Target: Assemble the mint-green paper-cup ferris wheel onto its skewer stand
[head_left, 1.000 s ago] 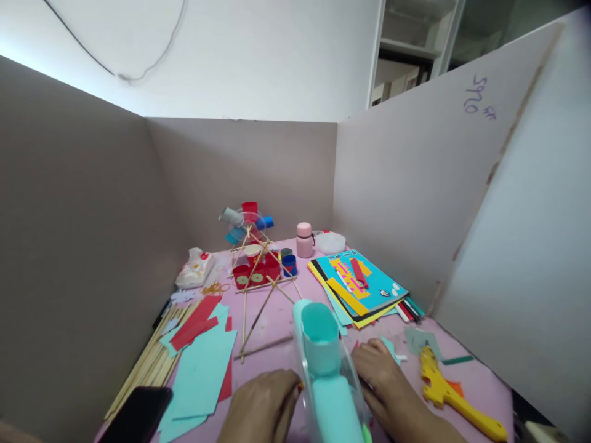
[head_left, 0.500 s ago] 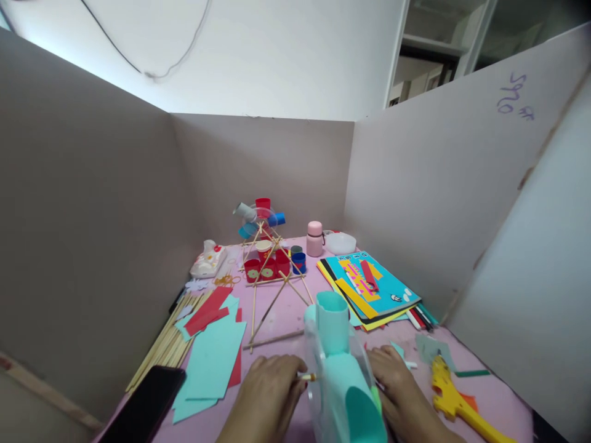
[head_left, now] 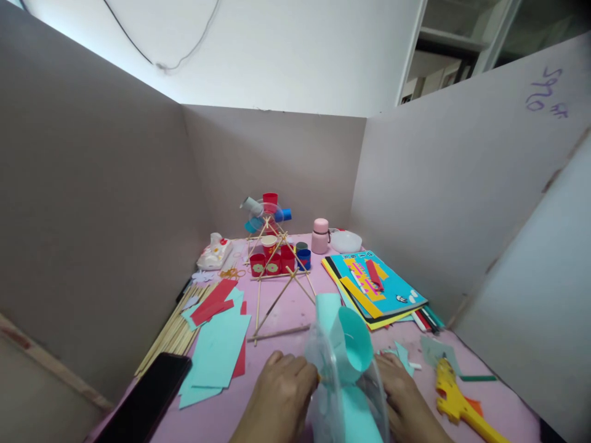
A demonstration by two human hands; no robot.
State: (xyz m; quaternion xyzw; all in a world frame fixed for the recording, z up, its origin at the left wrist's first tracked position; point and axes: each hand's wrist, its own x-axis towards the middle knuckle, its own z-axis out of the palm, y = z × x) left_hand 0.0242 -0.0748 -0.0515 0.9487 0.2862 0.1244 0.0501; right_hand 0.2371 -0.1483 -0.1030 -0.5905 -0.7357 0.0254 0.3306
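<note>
One turquoise-cupped wheel (head_left: 346, 372), towards the near edge of the table (head_left: 203, 424): my left fingers (head_left: 305, 372) clamped on its thin stick (head_left: 324, 379), my right fingers (head_left: 390, 372) half hidden, grip untellable; uneven pulling could loosen its cups (head_left: 357, 338), a forward slip topple the stick frame (head_left: 277, 334) beyond.

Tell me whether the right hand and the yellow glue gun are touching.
Apart. The head view shows it: a strip of bare pink table separates the right hand from the yellow glue gun.
</note>
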